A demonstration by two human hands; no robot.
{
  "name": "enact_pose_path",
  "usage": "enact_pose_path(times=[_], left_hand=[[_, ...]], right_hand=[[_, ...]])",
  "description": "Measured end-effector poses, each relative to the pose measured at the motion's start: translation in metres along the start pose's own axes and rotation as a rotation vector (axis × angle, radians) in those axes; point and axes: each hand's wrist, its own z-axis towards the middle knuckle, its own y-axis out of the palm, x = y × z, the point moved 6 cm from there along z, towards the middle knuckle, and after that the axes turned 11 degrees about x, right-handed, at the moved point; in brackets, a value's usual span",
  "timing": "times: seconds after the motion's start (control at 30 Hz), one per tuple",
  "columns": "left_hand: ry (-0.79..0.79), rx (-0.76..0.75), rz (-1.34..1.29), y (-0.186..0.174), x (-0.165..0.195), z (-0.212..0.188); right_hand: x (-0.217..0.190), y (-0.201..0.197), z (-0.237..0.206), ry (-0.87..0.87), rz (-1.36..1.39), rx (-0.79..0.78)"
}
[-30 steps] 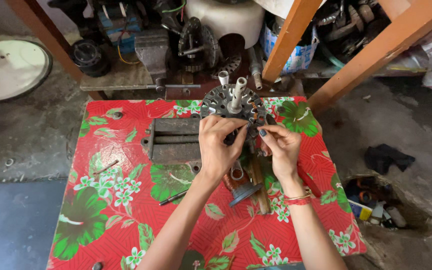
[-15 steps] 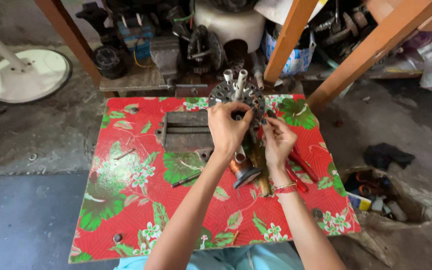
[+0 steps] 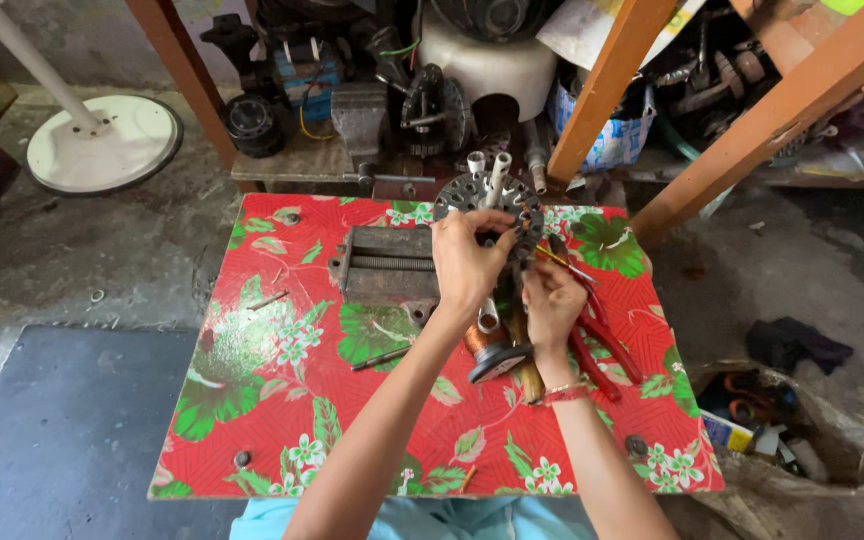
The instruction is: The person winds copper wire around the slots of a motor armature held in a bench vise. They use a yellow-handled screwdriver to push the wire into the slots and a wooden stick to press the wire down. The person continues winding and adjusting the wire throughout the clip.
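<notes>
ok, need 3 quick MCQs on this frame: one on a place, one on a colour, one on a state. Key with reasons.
1. Where is the copper wire spool?
A. On the floor
B. On the table, below the hands
C. On the back shelf

2. What is the main colour of the tablecloth?
A. Red
B. Blue
C. White

3. What is the left hand doing?
A. Resting flat on the table
B. Hanging off the table edge
C. Gripping the round metal stator

Key: B, the spool sits on the cloth between the wrists. A, red with green leaves. C, its fingers close on the stator, with the right hand just beside it.
</notes>
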Motion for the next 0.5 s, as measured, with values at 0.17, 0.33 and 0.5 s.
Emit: enact_pose_path(times=[0.17, 0.33, 0.5], left_hand=[[0.122, 0.057, 0.033, -0.009, 0.009, -0.009], [0.338, -0.014, 0.005, -0.021, 0.016, -0.016], [0.539, -0.134, -0.03, -0.034, 0.017, -0.024]], right_hand=[[-0.039, 0.008, -0.02, -0.327, -0.328, -0.087], [-0.064, 0.011, -0.033, -0.333, -0.261, -0.162], [-0.069, 0.004, -0.038, -0.257, -0.271, -0.197]])
